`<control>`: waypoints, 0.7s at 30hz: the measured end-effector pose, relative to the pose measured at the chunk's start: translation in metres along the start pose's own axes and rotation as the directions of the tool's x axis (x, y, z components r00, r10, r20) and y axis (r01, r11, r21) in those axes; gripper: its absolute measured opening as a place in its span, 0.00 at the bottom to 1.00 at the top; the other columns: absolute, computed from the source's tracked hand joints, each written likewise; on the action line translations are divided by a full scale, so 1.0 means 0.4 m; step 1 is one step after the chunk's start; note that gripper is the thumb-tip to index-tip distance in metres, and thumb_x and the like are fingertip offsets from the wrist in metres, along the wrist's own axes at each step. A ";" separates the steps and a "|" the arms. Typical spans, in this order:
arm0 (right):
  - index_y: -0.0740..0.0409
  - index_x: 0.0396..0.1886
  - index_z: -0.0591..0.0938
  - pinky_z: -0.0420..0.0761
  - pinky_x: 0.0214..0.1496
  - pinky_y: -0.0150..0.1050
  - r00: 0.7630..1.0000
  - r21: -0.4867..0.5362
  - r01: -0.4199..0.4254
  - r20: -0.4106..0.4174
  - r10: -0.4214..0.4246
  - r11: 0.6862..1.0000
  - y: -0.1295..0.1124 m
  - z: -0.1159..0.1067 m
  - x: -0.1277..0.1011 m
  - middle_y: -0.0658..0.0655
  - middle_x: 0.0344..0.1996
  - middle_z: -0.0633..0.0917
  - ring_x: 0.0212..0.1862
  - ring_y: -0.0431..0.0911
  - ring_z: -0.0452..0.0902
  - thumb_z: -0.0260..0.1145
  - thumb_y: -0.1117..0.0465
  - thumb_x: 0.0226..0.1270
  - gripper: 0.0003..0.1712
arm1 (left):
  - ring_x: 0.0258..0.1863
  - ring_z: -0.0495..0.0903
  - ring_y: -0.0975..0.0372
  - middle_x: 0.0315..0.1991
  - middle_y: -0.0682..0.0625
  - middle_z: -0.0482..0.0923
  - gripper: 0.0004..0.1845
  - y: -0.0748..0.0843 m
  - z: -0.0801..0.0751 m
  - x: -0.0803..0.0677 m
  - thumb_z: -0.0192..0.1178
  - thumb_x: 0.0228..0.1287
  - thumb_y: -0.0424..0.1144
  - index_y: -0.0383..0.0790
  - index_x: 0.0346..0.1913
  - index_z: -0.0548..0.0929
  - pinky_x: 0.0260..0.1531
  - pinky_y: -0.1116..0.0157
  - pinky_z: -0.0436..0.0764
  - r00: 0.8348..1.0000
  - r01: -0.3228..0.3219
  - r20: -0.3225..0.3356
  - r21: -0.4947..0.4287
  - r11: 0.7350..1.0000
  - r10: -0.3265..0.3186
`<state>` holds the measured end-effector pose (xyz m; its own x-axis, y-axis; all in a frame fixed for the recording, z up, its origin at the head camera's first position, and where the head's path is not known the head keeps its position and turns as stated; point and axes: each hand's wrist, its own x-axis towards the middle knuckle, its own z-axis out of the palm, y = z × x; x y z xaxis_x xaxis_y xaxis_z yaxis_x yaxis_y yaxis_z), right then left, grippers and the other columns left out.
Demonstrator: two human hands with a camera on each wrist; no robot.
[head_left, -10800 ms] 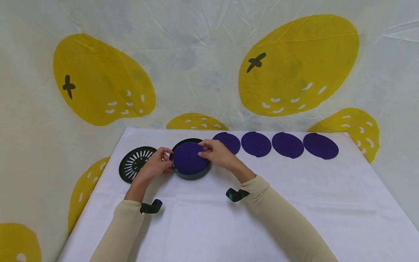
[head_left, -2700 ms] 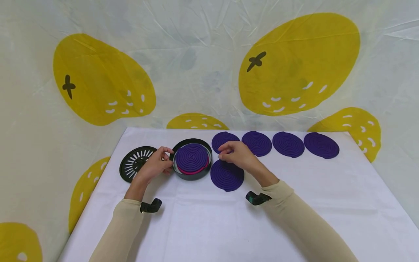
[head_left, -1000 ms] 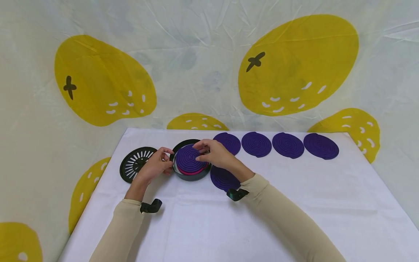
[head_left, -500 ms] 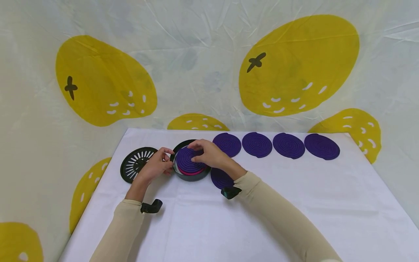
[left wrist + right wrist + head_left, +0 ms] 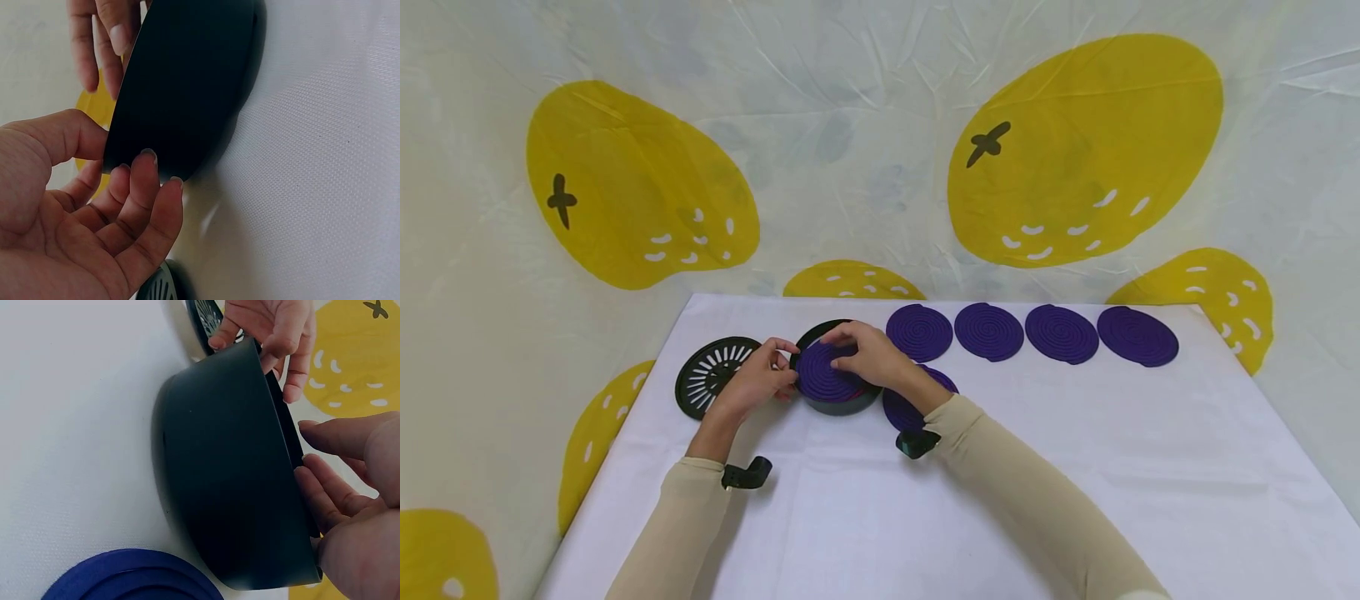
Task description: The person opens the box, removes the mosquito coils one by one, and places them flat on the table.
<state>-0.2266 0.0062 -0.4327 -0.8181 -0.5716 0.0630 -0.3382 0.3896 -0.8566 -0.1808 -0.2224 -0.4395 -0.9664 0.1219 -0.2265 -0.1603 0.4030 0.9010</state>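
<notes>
On the white tablecloth (image 5: 1000, 492), towards its far left, stands a round black container (image 5: 838, 402) with a purple spiral coil (image 5: 822, 377) lying on top of the stack inside it; a thin pink edge shows just beneath this coil. Left hand (image 5: 758, 379): fingers curled against the container's left wall, thumb and fingertips (image 5: 145, 164) touching the dark side, as the left wrist view confirms. Right hand (image 5: 868, 354): laid over the top coil with fingers bent down onto it, pressing or pinching at its far edge; whether the coil is truly gripped cannot be told. In the right wrist view the right fingers (image 5: 325, 500) sit at the container's rim. Just left of the container lies a black slotted lid (image 5: 706, 385), flat on the cloth. Partly under the right forearm, touching the container's near right side, lies a loose purple coil (image 5: 908, 411). Along the far edge four more purple coils (image 5: 988, 331) lie in a row, each apart from its neighbour.
</notes>
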 end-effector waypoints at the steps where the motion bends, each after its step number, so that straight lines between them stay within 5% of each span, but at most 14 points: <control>1: 0.61 0.58 0.82 0.74 0.69 0.47 1.000 0.000 0.004 -0.002 -0.004 1.000 -0.001 0.000 -0.002 0.59 0.57 0.84 0.62 0.52 0.80 0.72 0.71 0.63 0.22 | 0.32 0.82 0.52 0.35 0.46 0.68 0.24 0.002 0.000 0.000 0.58 0.65 0.25 0.33 0.64 0.68 0.33 0.55 0.85 1.000 0.003 0.001 0.003 1.000 -0.003; 21: 0.56 0.54 0.85 0.74 0.69 0.46 0.994 -0.067 -0.086 -0.076 0.081 0.994 0.003 -0.022 -0.015 0.58 0.61 0.81 0.66 0.52 0.77 0.72 0.71 0.63 0.19 | 0.34 0.82 0.51 0.36 0.46 0.68 0.24 -0.010 0.003 0.006 0.58 0.64 0.26 0.35 0.62 0.70 0.35 0.55 0.86 1.000 0.016 -0.009 0.005 1.000 -0.016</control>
<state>-0.2261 0.0163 -0.4296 -0.8758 -0.4815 0.0324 -0.2969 0.4846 -0.8228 -0.1824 -0.2228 -0.4441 -0.9655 0.1072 -0.2374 -0.1747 0.4094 0.8954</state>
